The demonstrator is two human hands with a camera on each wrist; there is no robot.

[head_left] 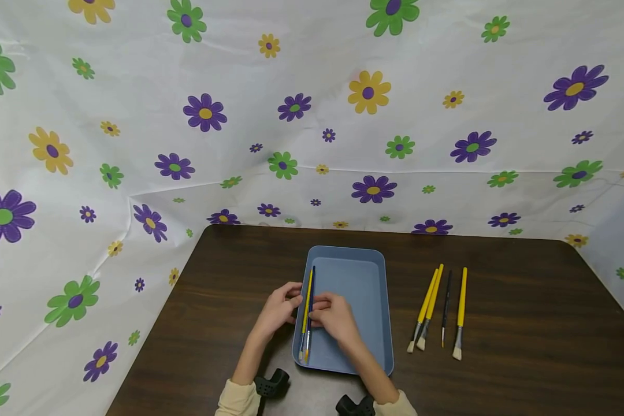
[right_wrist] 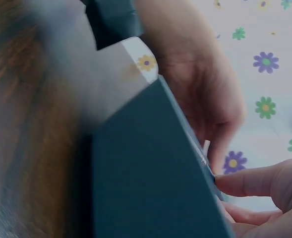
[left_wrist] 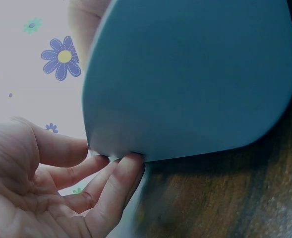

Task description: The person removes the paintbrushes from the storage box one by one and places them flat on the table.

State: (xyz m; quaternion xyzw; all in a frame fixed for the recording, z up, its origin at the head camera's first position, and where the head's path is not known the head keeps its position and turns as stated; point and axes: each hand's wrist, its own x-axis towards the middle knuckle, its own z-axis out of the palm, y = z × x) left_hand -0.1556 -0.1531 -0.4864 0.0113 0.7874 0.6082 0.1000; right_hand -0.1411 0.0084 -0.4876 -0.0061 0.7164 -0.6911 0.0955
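Observation:
A blue-grey rectangular tray [head_left: 356,300] lies on the table. Along its left inner side are two paintbrushes side by side, bristles toward me: a yellow-handled paintbrush [head_left: 307,306] and a dark blue paintbrush [head_left: 313,283]. My left hand [head_left: 275,313] holds the tray's left wall; in the left wrist view its thumb and fingertips [left_wrist: 131,159] are against the tray wall. Over the tray, my right hand [head_left: 337,319] pinches the dark blue paintbrush by its handle. In the right wrist view the tray wall [right_wrist: 150,173] hides most of the brushes.
Right of the tray lie several more paintbrushes: two yellow ones [head_left: 430,297] close together, a thin black one [head_left: 447,300] and another yellow one [head_left: 461,300]. A flowered cloth [head_left: 312,156] hangs behind the dark wooden table [head_left: 525,323].

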